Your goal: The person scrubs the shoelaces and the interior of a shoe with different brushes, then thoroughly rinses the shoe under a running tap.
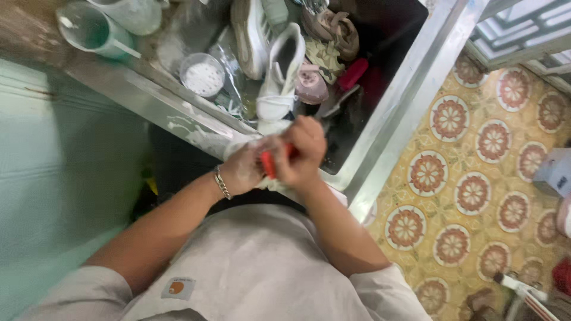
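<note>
1. Both hands meet over the near rim of the sink [410, 83], the left hand [244, 169] touching the right hand [303, 151].
2. A brush [269, 163] sits between them.
3. Shoes [279, 77] lie in the sink beyond the hands.
4. A cup [89, 27] stands on the ledge, far left.
5. Tiled floor [476, 190] spreads right.

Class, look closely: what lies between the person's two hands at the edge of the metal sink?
A red-handled brush, gripped between left hand and right hand, in the head view.
</note>
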